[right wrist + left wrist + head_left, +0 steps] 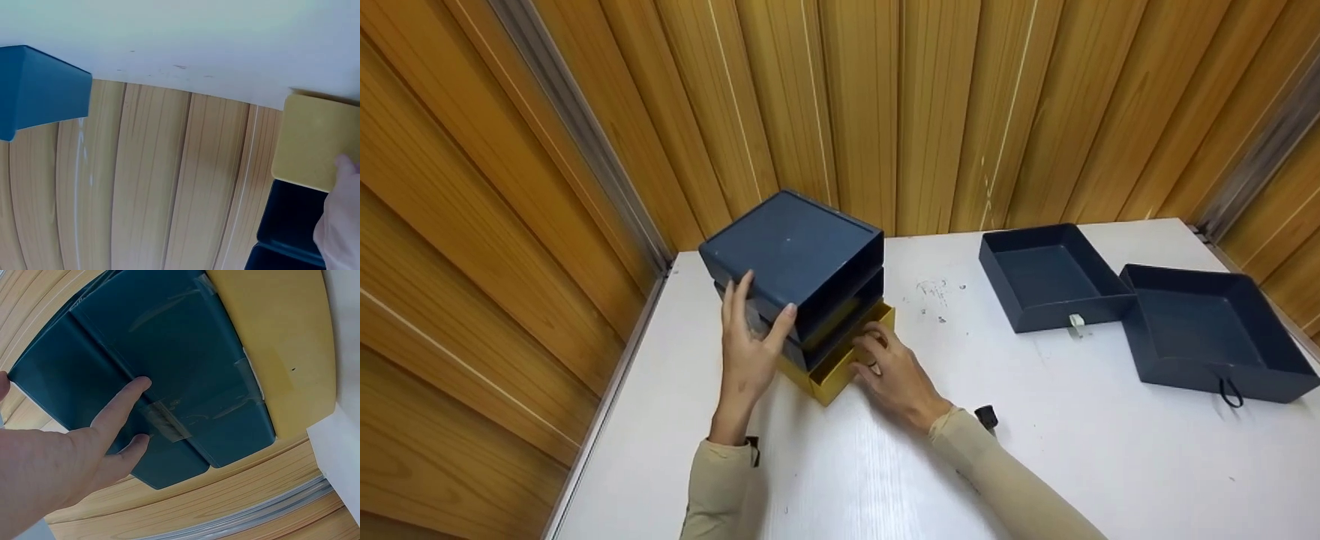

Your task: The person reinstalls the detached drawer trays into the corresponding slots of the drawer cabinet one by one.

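A stack of two dark blue drawer casings (791, 244) with open, hollow fronts stands at an angle on the table, over a yellow drawer (832, 382) at the bottom. My left hand (750, 352) touches the stack's left side, its fingers spread and its thumb at the front top corner. In the left wrist view, fingertips (140, 384) rest near the seam between the casings, where clear tape (167, 422) crosses it. My right hand (896, 375) pinches the front wall of the yellow drawer, with bent fingers over the rim. The right wrist view catches only part of this hand (343, 214).
Two dark blue drawers sit on the white table (840, 487) to the right: a smaller drawer (1024, 311) with a pale tab (1077, 322), and a larger one (1177, 367) with a black loop (1230, 391). Wood-patterned panels (930, 112) rise behind and at both sides.
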Tool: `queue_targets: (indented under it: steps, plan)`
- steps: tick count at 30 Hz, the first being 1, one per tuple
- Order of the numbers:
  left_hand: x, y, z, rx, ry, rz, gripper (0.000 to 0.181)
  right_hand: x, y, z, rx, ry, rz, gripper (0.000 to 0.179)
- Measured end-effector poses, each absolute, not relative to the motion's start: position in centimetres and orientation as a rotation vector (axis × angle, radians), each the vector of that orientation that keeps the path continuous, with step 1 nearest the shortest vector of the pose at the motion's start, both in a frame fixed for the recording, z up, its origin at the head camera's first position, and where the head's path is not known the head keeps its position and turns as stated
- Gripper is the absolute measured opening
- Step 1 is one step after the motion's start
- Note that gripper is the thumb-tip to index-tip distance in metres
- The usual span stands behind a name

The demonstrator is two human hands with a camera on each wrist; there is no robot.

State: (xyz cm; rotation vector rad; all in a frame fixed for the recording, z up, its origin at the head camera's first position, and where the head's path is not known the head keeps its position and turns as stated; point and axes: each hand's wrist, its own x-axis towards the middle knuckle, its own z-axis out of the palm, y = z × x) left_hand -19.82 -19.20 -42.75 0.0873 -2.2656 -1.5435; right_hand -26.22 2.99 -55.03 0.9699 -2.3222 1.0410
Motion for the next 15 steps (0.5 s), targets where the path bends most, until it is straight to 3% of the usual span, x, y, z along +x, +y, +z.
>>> queue_targets:
  steps: [7, 15]
  plan:
    - [-19.9, -19.1, -42.9, 0.068, -2.252, -1.544, 0.079, -26.7, 1.6, -55.4, 0.87, -2.307, 1.04, 0.032]
    - [-19.7, -19.2, -42.8, 0.074, -2.251, -1.535, 0.08, -27.2, 0.7, -55.6, 0.878, -2.395, 0.915, 0.019]
